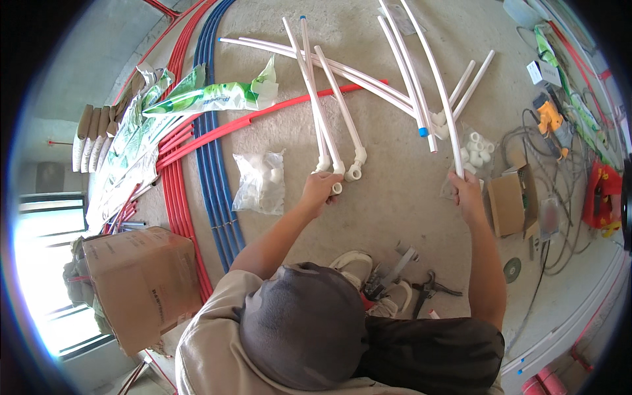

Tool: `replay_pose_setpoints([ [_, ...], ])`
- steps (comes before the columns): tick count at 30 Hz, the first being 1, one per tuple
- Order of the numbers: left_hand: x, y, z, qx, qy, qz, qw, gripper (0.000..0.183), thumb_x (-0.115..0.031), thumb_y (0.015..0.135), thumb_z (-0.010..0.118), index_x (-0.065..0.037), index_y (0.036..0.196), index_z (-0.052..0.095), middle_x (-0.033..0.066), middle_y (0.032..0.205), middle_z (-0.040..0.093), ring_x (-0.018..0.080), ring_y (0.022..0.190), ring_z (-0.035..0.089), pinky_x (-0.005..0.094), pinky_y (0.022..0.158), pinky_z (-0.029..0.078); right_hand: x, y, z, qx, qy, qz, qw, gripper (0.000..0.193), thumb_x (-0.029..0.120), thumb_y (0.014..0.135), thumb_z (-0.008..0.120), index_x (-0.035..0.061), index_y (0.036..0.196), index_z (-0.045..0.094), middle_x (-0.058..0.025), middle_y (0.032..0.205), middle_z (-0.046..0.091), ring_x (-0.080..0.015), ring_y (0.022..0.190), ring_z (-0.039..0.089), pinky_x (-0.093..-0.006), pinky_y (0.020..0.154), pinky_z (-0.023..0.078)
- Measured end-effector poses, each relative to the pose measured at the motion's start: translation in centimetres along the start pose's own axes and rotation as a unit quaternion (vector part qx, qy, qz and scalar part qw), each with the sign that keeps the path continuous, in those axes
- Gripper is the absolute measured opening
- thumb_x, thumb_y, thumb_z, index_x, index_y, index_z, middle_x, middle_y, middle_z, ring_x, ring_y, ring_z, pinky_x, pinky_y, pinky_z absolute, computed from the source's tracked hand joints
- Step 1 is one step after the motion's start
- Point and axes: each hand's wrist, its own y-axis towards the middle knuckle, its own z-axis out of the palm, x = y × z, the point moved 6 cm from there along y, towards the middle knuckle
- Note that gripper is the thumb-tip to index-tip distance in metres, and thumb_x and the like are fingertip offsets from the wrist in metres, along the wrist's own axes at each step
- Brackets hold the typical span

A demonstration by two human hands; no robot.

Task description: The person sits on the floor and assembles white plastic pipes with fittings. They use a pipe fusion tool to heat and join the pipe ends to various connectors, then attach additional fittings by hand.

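Note:
My left hand [320, 191] is closed at the near end of a long white pipe [316, 92], where a white elbow fitting [337, 188] sits by the fingertips. Two more white pipes lie beside it, and an elbow [354, 172] caps the near end of the right-hand one. My right hand [467, 189] grips the near end of another long white pipe [442, 82], which slants away to the far edge of the view. Below that hand's fingers is a clear bag of white fittings [476, 150], partly covered. A second bag of fittings [259, 182] lies left of my left hand.
Bundled red pipes [176, 164] and blue pipes [212, 158] run along the left. A large cardboard box [145, 283] stands near left, a small open carton [507, 204] right. Between my shoes and right arm lies a black-handled tool [432, 289]. Cables and an orange tool [548, 115] lie far right.

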Motion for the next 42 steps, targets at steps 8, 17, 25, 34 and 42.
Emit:
replay_pose_setpoints([
  [8,-0.5,0.4,0.0,-0.060,0.178,0.043,0.981,0.039,-0.034,0.093,0.070,0.003,0.083,0.067,0.0085,0.063,0.062,0.0176,0.044,0.057,0.0329,0.038,0.042,-0.8,-3.5,0.7,0.047,0.001,0.049,0.998,0.021,0.028,0.098,0.067,0.0083,0.098,0.060,0.0038,0.065,0.047,-0.0073,0.049,0.042,-0.0262,0.042,0.033],
  [17,-1.9,0.0,-0.1,-0.033,0.351,0.070,0.933,0.053,-0.047,0.096,0.065,0.006,0.087,0.067,0.0152,0.070,0.066,0.0230,0.049,0.064,0.0385,0.045,0.050,-2.5,-4.4,-1.0,-0.002,-0.015,0.072,0.997,0.016,0.020,0.097,0.065,0.0054,0.102,0.060,0.0009,0.071,0.050,-0.0077,0.054,0.047,-0.0278,0.044,0.037],
  [25,-4.9,-4.3,0.6,-0.111,0.555,0.183,0.804,0.052,-0.049,0.095,0.064,0.002,0.094,0.070,0.0251,0.090,0.072,0.0448,0.087,0.070,0.0555,0.079,0.052,-1.2,-4.1,-1.9,-0.153,-0.411,-0.051,0.897,0.037,0.019,0.092,0.068,-0.0015,0.120,0.057,-0.0204,0.098,0.065,-0.0373,0.089,0.066,-0.0486,0.080,0.053],
  [34,-6.1,-5.5,0.5,-0.108,0.564,0.195,0.795,0.047,-0.047,0.094,0.066,-0.001,0.094,0.071,0.0240,0.089,0.072,0.0440,0.089,0.070,0.0549,0.078,0.052,6.3,-3.3,2.2,-0.141,-0.398,-0.273,0.864,0.042,0.017,0.092,0.067,0.0021,0.130,0.057,-0.0209,0.127,0.058,-0.0390,0.119,0.056,-0.0482,0.101,0.047],
  [42,-6.1,-5.7,-0.8,-0.110,0.502,0.224,0.828,0.041,-0.042,0.093,0.067,-0.001,0.092,0.072,0.0209,0.083,0.072,0.0394,0.081,0.070,0.0501,0.073,0.052,5.0,-0.6,6.4,-0.061,-0.380,-0.229,0.894,0.037,0.016,0.093,0.066,0.0034,0.127,0.059,-0.0167,0.122,0.062,-0.0361,0.110,0.063,-0.0472,0.092,0.050],
])
